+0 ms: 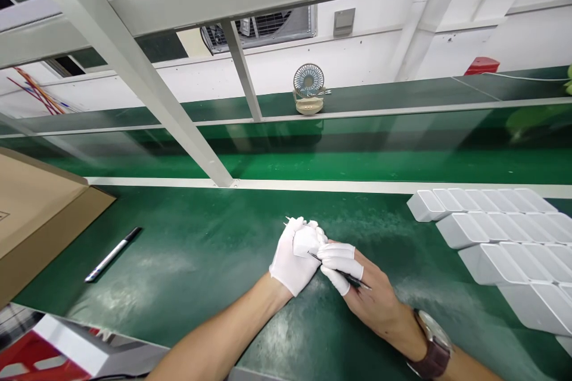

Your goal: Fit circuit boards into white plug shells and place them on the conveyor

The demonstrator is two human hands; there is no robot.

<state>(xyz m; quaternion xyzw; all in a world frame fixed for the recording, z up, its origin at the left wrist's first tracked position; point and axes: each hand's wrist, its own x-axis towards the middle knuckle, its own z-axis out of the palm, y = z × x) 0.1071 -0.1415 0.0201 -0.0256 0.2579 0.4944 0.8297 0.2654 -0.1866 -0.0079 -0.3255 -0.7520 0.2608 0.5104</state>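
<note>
Broadly, the green workbench mat (187, 262) spreads below, with stacked white plastic trays (500, 244) at its right edge. Mid-bench, the left hand (292, 262) in a white glove curls its fingers shut around a small white plastic block (306, 241). Touching it, the right hand (357, 292), wearing white finger cots, pinches a thin dark pointed tool (344, 275) against the block.

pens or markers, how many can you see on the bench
2: one marker lies loose on the green mat at left near the cardboard box; one dark pen-like tool is in the right hand. Others may be hidden.
</note>
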